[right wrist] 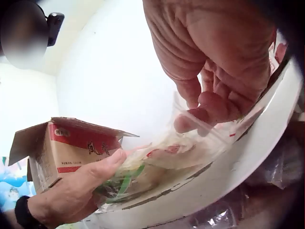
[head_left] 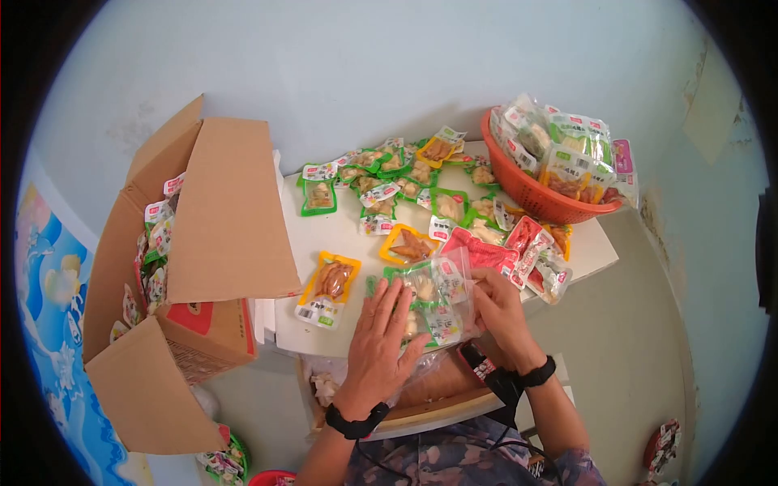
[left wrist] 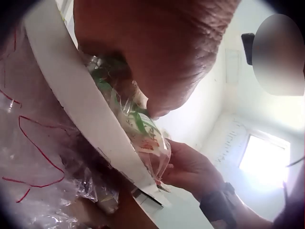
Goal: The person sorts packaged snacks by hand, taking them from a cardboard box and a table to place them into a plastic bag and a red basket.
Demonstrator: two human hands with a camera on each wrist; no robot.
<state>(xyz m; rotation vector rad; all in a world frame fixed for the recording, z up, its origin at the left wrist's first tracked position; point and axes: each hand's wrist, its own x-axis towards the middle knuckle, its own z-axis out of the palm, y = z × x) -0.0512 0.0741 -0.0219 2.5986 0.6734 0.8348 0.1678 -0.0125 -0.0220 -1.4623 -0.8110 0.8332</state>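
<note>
A clear plastic bag (head_left: 459, 279) holding green-edged snack packs (head_left: 421, 289) lies at the near edge of the white table (head_left: 312, 338). My left hand (head_left: 379, 347) rests on its left side with the fingers straight. At the bag's right end, my right hand (head_left: 501, 314) pinches the loose plastic edge; the right wrist view shows thumb and fingers (right wrist: 191, 120) meeting on the film. Just left of my left hand lies a yellow-edged pack (head_left: 331, 279) of brown meat, and another yellow-edged pack (head_left: 409, 245) sits behind the bag.
An open cardboard box (head_left: 231, 215) full of packs stands at the left, its flaps spread. An orange basket (head_left: 531, 190) of filled bags sits at the back right. Several green packs (head_left: 377, 202) and red packs (head_left: 486, 253) cover the table's back. Below its edge is an open drawer (head_left: 438, 393).
</note>
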